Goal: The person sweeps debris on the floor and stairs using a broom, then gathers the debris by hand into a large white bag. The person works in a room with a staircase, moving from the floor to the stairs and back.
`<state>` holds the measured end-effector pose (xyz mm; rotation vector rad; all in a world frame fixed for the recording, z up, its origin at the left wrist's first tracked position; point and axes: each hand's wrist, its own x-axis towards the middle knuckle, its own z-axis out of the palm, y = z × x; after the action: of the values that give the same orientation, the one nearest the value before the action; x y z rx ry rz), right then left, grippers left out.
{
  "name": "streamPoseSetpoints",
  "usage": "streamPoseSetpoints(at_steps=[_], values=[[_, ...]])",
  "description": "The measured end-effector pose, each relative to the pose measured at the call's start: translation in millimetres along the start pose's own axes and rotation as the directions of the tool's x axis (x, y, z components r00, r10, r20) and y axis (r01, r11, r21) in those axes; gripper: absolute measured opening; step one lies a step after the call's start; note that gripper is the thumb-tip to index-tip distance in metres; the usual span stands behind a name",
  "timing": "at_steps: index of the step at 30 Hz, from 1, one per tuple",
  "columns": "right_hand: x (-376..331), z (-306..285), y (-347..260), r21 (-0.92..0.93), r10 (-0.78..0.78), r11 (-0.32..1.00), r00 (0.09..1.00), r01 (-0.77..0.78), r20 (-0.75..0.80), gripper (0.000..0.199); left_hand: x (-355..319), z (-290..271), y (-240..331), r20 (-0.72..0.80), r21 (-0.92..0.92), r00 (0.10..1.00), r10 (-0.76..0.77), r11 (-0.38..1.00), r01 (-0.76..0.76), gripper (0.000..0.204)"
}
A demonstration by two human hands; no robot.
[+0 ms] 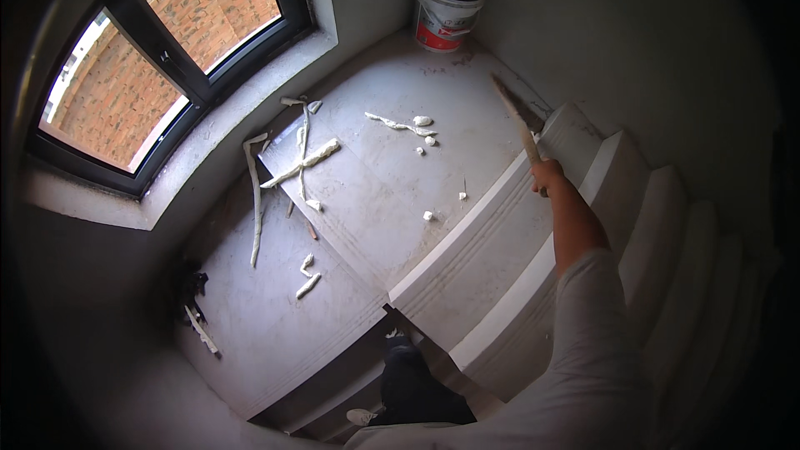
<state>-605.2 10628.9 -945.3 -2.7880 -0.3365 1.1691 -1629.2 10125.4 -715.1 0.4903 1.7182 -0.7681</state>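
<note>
My right arm stretches up the right side, and my right hand point(546, 175) is closed around the wooden handle of a long, narrow brush point(523, 121). The brush's dark side, which looks like bristles, lies against the landing near the wall and the top of a step. My left hand is out of view. On the pale landing point(375, 200), left of the brush, lie white foam-like strips point(400, 124) and small white lumps point(428, 216). Farther left, longer white pieces point(302, 164) cross each other.
A white and red bucket point(447, 12) stands in the far corner. Pale steps point(617, 167) climb on the right, and darker steps drop away below my leg point(421, 383). A dark-framed window point(192, 92) is at the left. Black crumpled material point(197, 285) lies by the left wall.
</note>
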Motion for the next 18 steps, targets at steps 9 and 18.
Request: streamPoseSetpoints(at_steps=[9,18], values=[[-190.8,73.7,52.6,0.036,-0.212,0.975,0.862,0.22,0.461,0.019,14.0,14.1,40.1,0.141,-0.519,0.99,0.003,0.852,0.071,0.084],[-497.0,118.4,19.5,0.12,0.057,0.946,0.517,-0.301,0.854,0.044,-13.0,30.9,105.6,-0.136,-0.705,0.991,0.018,0.701,-0.11,0.031]])
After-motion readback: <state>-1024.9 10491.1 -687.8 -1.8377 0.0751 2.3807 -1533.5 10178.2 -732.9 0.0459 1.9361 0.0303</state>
